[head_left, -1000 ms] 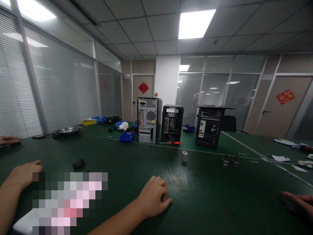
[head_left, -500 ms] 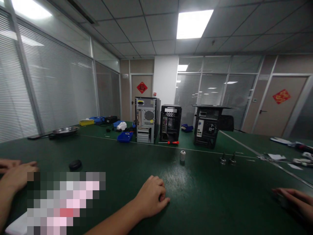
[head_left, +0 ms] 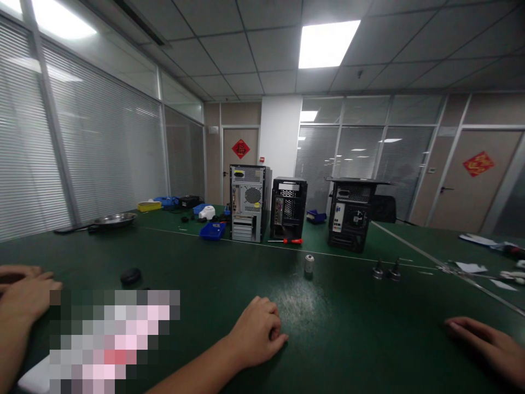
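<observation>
- Your left hand (head_left: 25, 294) is resting on the green table (head_left: 369, 339) at the far left edge, fingers lying loosely together and flat, gripping nothing. Another person's hand (head_left: 16, 271) is lying just behind it, nearly touching.
- A small dark round object (head_left: 130, 275) is sitting near your left hand, apart from it. Risk, as I judge it: a sideways sweep of that hand would knock it along the smooth top.
- A white object (head_left: 36, 376) is showing at the bottom left, mostly blurred out; I cannot tell what it is.
- Your right hand (head_left: 259, 330) is resting at centre, fingers curled into a loose fist, thumb lying along the forefinger. I cannot tell whether anything is inside.
- A small silver cylinder (head_left: 309, 264) is standing upright beyond that fist, well apart. A careless reach forward would likely tip it and let it roll.
- Three computer towers (head_left: 289, 207) are standing further back, a red-handled screwdriver (head_left: 292, 240) lying before them.
- A co-worker's hand (head_left: 488, 340) is lying flat at the far right; crossing arms there risks a bump.
</observation>
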`<act>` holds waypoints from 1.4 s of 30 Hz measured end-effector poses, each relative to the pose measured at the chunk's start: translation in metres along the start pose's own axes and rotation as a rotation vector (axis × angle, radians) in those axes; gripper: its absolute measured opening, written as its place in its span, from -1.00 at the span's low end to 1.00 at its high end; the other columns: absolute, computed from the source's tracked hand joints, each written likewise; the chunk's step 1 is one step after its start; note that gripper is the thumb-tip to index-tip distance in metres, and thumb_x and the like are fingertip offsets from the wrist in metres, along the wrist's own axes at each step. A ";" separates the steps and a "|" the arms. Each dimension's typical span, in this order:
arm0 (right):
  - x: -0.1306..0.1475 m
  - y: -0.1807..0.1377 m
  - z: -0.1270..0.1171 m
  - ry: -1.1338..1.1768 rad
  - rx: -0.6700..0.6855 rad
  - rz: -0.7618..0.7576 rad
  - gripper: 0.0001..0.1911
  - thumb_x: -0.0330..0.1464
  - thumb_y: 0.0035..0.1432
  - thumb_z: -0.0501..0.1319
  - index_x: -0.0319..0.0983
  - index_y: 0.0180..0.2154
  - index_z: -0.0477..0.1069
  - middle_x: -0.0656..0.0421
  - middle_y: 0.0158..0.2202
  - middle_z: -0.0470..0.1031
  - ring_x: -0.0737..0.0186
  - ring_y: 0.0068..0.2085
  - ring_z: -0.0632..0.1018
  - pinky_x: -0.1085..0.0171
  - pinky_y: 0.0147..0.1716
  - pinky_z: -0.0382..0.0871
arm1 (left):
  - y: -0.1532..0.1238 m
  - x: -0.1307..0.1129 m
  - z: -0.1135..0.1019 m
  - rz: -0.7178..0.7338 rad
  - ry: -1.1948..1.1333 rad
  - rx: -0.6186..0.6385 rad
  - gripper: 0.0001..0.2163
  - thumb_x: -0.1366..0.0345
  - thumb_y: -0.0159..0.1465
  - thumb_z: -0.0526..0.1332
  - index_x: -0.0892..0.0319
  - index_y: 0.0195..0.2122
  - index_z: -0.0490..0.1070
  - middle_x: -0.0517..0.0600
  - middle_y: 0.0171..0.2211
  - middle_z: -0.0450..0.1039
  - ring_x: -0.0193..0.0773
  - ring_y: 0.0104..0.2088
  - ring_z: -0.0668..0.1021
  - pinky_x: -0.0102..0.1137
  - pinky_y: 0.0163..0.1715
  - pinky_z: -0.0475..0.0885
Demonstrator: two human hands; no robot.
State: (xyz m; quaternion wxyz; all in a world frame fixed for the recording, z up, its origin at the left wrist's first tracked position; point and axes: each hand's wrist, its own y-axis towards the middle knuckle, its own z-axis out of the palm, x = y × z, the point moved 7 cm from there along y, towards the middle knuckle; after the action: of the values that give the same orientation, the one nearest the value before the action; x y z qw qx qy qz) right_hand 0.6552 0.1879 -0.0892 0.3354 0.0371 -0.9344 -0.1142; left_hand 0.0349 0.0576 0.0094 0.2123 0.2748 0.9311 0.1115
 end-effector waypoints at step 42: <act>0.448 -0.140 0.198 0.381 0.224 -0.889 -0.87 -0.49 0.30 -0.02 -0.34 -0.10 0.18 0.07 -0.12 0.12 0.25 -0.12 0.28 0.37 -0.11 0.22 | -0.001 -0.025 0.010 0.097 -0.322 0.029 -0.85 0.22 0.17 0.45 0.13 -0.33 0.54 -0.09 -0.31 0.56 -0.23 -0.18 0.51 -0.35 -0.08 0.25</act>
State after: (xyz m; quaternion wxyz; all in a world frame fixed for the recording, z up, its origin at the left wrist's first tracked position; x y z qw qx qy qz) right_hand 0.1825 0.0243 0.0062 0.4129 0.4879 -0.7569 -0.1365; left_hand 0.0578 0.0441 0.0083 0.3493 0.3367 0.8722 0.0626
